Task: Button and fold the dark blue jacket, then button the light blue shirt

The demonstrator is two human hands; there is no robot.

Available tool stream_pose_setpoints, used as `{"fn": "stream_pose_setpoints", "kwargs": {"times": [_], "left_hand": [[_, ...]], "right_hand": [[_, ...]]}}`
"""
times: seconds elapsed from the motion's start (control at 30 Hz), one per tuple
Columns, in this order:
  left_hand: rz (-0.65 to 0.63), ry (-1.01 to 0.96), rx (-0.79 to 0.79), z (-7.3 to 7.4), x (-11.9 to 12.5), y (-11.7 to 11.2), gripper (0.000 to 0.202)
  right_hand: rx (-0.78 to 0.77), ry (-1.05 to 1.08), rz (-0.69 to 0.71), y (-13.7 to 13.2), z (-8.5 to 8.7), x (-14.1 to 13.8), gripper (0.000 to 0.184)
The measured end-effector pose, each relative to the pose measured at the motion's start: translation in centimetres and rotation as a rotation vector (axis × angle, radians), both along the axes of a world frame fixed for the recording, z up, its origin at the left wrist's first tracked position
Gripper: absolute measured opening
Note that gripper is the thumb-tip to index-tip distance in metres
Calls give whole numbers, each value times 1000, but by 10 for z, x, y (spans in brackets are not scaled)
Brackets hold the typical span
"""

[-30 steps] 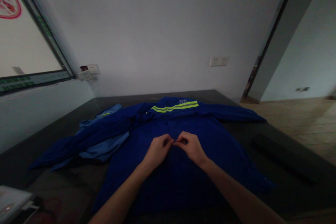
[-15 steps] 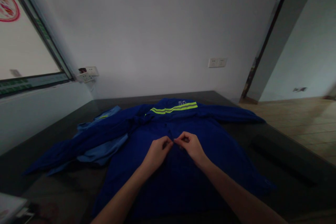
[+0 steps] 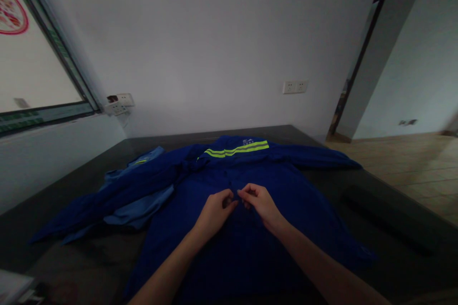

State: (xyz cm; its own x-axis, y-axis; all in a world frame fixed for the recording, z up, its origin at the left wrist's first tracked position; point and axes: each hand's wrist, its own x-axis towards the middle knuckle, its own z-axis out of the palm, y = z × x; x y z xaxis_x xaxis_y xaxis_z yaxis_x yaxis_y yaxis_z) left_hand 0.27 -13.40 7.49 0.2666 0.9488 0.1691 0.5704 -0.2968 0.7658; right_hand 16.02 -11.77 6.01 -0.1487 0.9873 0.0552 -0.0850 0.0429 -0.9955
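Fingertips of both hands, which were meeting over the cloth a second ago, are now sitting slightly apart. Beneath them a dark blue jacket is lying spread on the bench, its collar end pointing toward the wall. At its front, the left hand is curling with a small gap showing between thumb and forefinger, while the right hand is bringing thumb and forefinger together just beside it; whether either is grasping the dark cloth, I cannot tell. A yellow and grey stripe is crossing the chest, with small white lettering sitting above it. One sleeve is stretching out to the right; the other is lying over a light blue garment. Farther out, a dark oblong object is resting at the right, and a blurred white object is showing at the lower left. Beyond the bench, paired sockets are sitting on the wall.
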Motion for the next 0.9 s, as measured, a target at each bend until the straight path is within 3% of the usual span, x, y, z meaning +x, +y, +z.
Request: {"fn": "stream_pose_setpoints", "kwargs": {"times": [0.27,0.9], "left_hand": [[60,-49,8,-7,0,4,17],[59,-25,16,-4,0,4,18]], "right_hand": [[71,-56,61,2,2,3,32],[136,-140,57,4,1,5,32]]}}
